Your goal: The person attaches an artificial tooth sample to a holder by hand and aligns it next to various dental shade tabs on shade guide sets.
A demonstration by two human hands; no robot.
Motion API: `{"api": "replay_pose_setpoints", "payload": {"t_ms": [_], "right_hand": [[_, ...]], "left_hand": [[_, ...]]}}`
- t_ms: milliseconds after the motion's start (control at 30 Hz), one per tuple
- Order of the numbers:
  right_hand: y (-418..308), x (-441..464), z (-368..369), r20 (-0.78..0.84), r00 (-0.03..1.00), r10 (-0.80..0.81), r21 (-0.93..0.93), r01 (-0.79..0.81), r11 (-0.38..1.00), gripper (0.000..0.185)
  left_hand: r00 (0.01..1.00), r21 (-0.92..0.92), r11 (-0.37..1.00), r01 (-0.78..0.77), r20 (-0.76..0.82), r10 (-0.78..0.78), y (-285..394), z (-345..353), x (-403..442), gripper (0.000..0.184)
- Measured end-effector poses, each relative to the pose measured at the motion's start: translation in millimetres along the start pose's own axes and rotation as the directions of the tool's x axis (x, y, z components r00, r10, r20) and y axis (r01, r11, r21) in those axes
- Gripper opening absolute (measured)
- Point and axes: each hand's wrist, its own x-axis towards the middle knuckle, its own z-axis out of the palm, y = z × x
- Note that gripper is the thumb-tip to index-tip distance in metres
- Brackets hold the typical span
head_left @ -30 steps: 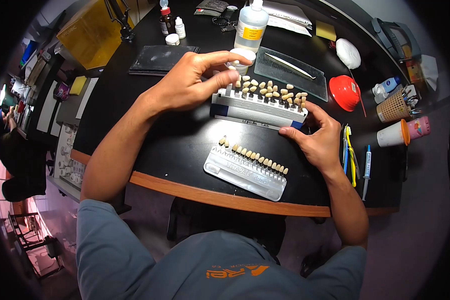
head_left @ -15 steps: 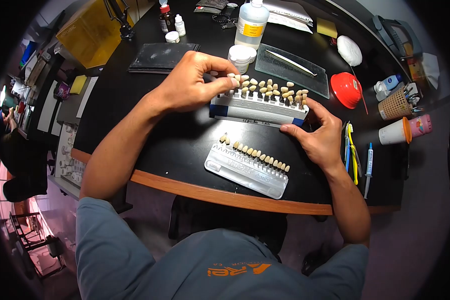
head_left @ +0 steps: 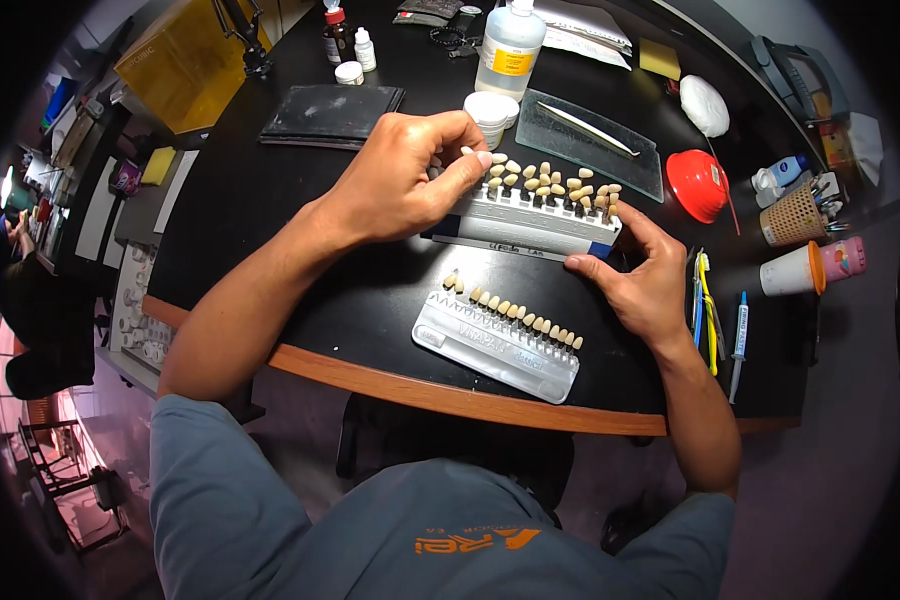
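Note:
My right hand (head_left: pixel 653 278) grips the right end of a white and blue shade guide holder (head_left: pixel 530 228), with rows of tooth-coloured tabs (head_left: pixel 545 183) standing along its top. At the holder's left end, my left hand (head_left: pixel 410 175) is closed, thumb and index finger pinched at a pale tooth tab; the fingers hide most of it and that end of the holder. Nearer the table edge lies a second, silver shade guide (head_left: pixel 495 350), with a row of tooth tabs (head_left: pixel 525 316) along its upper side.
Behind the holder are white jars (head_left: pixel 488 112), a large clear bottle (head_left: pixel 510 50), a glass slab (head_left: pixel 595 150) with a white instrument, and a black case (head_left: pixel 330 115). On the right are a red bowl (head_left: pixel 697 187), toothbrushes (head_left: pixel 708 310), a syringe (head_left: pixel 741 345) and cups.
My left hand has come down from above the white jar to the holder's left end, its thumb and index finger closing together. My right hand keeps its grip.

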Motion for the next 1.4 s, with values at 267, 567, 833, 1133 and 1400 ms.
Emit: {"api": "replay_pose_setpoints", "payload": {"t_ms": [267, 567, 833, 1133, 1400], "right_hand": [[5.0, -0.7, 0.5, 0.001, 1.0, 0.002, -0.022, -0.002, 1.0, 0.066], [-1.6, -0.5, 1.5, 0.011, 1.0, 0.01, 0.006, -0.01, 1.0, 0.066], [-6.1, 0.5, 1.5, 0.031, 0.999, -0.02, -0.065, 0.022, 0.998, 0.069], [-12.9, -0.2, 4.4, 0.002, 0.995, -0.104, -0.147, 0.103, 0.984, 0.073], [-13.7, -0.9, 7.5, 0.008, 0.993, -0.115, -0.168, 0.114, 0.979, 0.075]], "left_hand": [[0.999, 0.004, 1.0, -0.022, -0.033, 0.022, -4.1, 4.4, -0.6, 0.016], [0.997, 0.046, 0.998, -0.054, -0.044, 0.056, 3.6, 9.8, -3.4, 0.016], [0.995, -0.07, 0.997, -0.032, -0.101, 0.025, -0.8, 18.9, -6.8, 0.013], [0.985, 0.04, 0.992, -0.12, -0.12, 0.124, 5.0, 12.4, -7.9, 0.013], [0.964, 0.067, 0.977, -0.202, -0.165, 0.21, 3.6, 12.3, -8.2, 0.013]]}}
